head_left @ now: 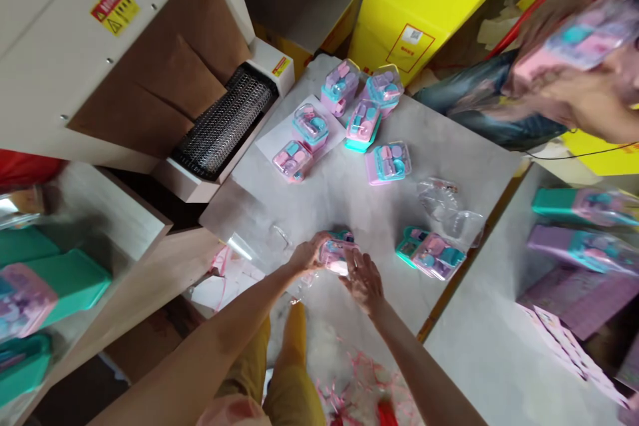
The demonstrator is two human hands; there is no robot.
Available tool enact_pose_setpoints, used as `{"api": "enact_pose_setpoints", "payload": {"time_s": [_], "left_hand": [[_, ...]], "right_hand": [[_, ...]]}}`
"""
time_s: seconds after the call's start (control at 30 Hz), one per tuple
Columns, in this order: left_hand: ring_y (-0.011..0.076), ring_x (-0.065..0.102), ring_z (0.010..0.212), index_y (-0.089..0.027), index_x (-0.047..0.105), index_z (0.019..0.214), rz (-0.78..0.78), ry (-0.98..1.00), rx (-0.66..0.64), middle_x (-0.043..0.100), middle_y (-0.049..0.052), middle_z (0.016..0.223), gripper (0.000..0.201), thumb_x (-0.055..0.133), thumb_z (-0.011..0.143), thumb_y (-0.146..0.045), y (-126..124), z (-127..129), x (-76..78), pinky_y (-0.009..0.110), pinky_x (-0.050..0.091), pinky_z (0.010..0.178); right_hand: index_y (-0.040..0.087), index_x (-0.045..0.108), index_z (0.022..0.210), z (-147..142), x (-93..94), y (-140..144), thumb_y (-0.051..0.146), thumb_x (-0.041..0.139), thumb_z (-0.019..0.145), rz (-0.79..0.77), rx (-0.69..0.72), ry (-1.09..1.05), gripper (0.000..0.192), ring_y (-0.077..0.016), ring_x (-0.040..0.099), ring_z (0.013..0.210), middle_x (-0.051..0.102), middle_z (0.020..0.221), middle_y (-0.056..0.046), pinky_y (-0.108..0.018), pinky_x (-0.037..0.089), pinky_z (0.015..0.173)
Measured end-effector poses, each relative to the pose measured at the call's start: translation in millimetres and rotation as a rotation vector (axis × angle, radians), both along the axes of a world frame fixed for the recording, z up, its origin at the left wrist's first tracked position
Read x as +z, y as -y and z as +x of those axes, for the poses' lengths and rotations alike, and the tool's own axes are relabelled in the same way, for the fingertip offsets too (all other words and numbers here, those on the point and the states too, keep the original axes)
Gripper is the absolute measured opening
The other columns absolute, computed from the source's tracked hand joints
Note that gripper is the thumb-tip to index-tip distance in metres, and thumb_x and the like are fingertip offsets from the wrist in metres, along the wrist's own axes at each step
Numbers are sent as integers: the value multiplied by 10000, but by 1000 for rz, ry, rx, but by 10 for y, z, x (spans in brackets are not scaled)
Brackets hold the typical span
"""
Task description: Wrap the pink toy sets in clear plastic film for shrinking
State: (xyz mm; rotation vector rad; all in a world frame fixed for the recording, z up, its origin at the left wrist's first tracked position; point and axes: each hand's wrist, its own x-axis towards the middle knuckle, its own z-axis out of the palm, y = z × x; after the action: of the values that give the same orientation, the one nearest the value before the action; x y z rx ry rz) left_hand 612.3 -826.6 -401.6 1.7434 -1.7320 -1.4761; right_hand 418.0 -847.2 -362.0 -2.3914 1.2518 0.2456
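Head view: our left hand (pixel 310 253) clasps a pink case (pixel 335 254), our right hand (pixel 364 281) spread at its edge; clear plastic (pixel 439 200) lies right, a mesh conveyor (pixel 227 126) left.

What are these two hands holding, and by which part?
A small pink-and-teal plastic box: the left hand holds its left side. The right hand is at its right side; whether it grips is unclear.

Small pink case (pixel 333 254), teal at its far side, partly covered, near the grey table's (pixel 344 196) front edge
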Motion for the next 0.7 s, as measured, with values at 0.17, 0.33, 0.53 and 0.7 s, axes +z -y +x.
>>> {"api": "enact_pose_setpoints", "payload": {"time_s": [0.17,0.33,0.53,0.7], "left_hand": [[235,515,1177,-233,337,1275,-41,71,22,422,95,1375,708,684,660,-190,-37,-62,-4,331,485,908],[243,509,1189,-160,252,1338,13,298,234,387,167,1394,691,578,729,-147,-232,-477,0,331,501,886],[270,571,1115,-110,256,1383,-4,346,-33,424,196,1381,721,575,738,-154,-714,-832,48,324,525,834],[268,586,1093,-182,66,1441,9,290,-78,274,192,1479,972,674,686,-253,-544,-595,74,318,522,812]], "right_hand": [[223,384,1349,165,99,-256,332,405,869,-50,-376,139,493,-319,416,1191,318,1411,-160,-470,418,892],[175,183,1410,566,202,-408,522,386,838,91,-1016,358,699,-329,439,1186,213,1435,-222,-488,429,873],[160,282,1383,652,189,-163,674,500,703,-12,-1167,220,880,-420,316,1232,253,1400,-233,-585,354,901],[176,399,1339,402,79,-147,587,448,779,-107,-969,188,697,-334,453,1077,433,1170,-171,-499,414,867]]}}
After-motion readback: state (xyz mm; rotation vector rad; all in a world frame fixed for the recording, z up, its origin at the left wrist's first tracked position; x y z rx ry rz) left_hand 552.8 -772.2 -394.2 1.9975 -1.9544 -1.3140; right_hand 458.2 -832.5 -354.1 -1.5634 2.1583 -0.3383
